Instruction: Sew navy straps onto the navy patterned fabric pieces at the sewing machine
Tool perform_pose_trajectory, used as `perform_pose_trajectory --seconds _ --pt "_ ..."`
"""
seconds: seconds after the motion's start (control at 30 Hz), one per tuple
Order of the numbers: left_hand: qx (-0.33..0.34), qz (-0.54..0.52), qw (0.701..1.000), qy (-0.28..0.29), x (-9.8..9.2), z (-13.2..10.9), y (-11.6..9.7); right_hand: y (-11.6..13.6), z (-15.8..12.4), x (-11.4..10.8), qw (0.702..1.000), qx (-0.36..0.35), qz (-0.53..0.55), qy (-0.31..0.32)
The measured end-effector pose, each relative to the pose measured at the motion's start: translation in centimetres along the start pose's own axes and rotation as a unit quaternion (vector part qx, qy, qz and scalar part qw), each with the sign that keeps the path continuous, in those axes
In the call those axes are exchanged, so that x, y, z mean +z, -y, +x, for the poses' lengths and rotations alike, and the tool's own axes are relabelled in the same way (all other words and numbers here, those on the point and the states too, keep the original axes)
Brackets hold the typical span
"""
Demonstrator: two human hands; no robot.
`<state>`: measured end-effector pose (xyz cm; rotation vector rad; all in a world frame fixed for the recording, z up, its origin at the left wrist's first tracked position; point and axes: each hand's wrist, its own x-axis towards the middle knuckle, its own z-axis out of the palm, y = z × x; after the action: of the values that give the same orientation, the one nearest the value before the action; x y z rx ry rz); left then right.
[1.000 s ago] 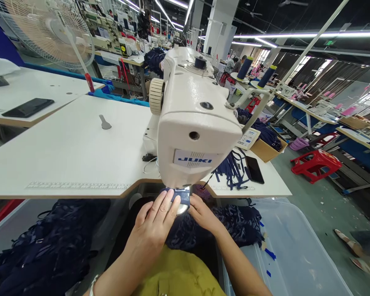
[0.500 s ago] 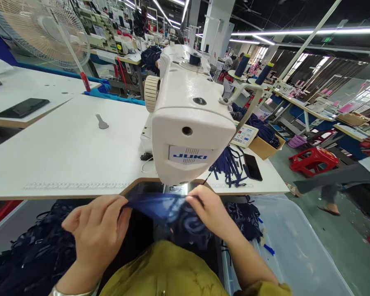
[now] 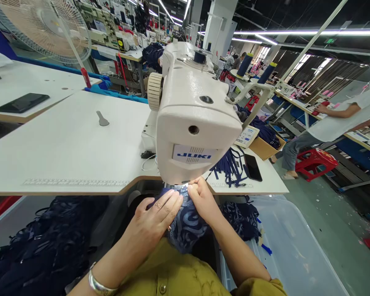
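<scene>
A piece of dark navy patterned fabric (image 3: 186, 230) hangs over the front of the white JUKI sewing machine (image 3: 200, 127), its upper edge beneath the machine head. My left hand (image 3: 157, 216) lies on its left side, fingers stretched out and flat, tips close to the needle area. Close by on the right, my right hand (image 3: 202, 199) pinches the fabric's upper edge between thumb and fingers. The machine head and my hands hide the needle and presser foot.
Dark garments (image 3: 49, 242) pile up at left. A clear plastic bin (image 3: 296, 246) stands right, beside more patterned fabric (image 3: 242, 220). Navy strips (image 3: 229, 166) and a phone (image 3: 252, 167) lie on the white table (image 3: 64, 152). A person (image 3: 333, 123) is at far right.
My left hand has moved right and up from the fabric's stretched left end and now rests flat on it. The fabric has come under the machine head. The person at right has shifted.
</scene>
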<state>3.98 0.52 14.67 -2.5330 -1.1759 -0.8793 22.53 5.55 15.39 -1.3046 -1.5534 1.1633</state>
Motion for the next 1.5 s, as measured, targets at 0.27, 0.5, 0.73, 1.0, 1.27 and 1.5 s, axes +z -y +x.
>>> perform_pose_trajectory --seconds 0.27,0.5,0.73,1.0,1.27,1.5 --pt "-0.029 0.014 0.999 -0.004 0.7 -0.3 0.6 0.8 1.0 0.1 0.991 -0.07 -0.107 -0.041" --pt "-0.027 0.037 0.999 -0.014 0.8 -0.3 0.6 0.9 1.2 0.2 0.985 -0.065 -0.147 -0.056" --pt "-0.044 0.035 0.998 -0.019 0.5 0.0 0.2 0.5 1.3 0.3 0.984 -0.071 -0.154 -0.057" --pt "-0.052 0.038 0.998 -0.013 0.3 0.1 0.5 0.3 1.3 0.2 0.987 -0.085 -0.128 -0.048" --pt "-0.068 0.011 0.997 0.029 0.8 -0.3 0.8 -3.6 5.6 -6.2 0.962 -0.021 -0.232 -0.139" --pt "-0.048 0.01 0.999 0.004 1.0 -0.1 0.3 -7.0 10.3 -13.5 0.907 0.116 -0.332 -0.233"
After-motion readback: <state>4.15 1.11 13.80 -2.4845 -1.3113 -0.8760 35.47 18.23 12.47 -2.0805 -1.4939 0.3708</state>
